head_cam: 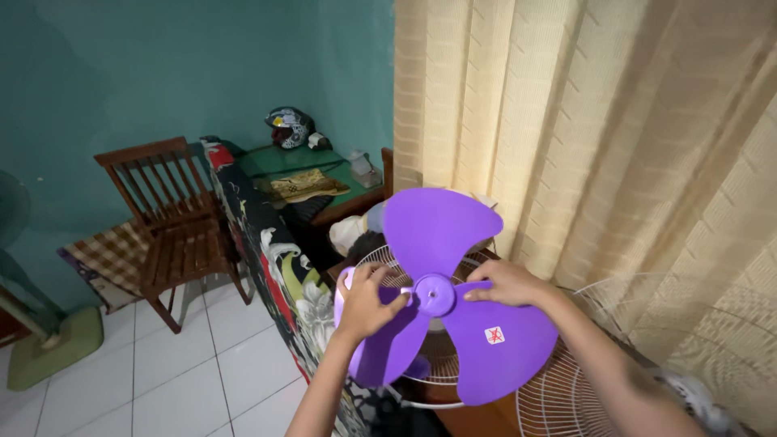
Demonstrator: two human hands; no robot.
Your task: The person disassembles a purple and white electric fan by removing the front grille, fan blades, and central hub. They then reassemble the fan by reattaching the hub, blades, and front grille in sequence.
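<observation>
A purple three-bladed fan propeller (441, 231) sits against a round white wire grille (380, 257), its hub (435, 293) facing me. My left hand (368, 301) grips the lower left blade close to the hub. My right hand (503, 283) rests flat on the lower right blade, fingers pointing at the hub. That blade carries a small white sticker (494, 335). A second white wire grille (558, 396) lies at the lower right, partly under my right forearm.
A wooden folding chair (171, 218) stands at the left on white floor tiles (186, 372). A floral cushion edge (279, 275) runs beside the fan. Behind are a green-topped table (291, 162) with a helmet (290, 127), teal walls and beige curtains (615, 146). A green fan base (53, 348) sits far left.
</observation>
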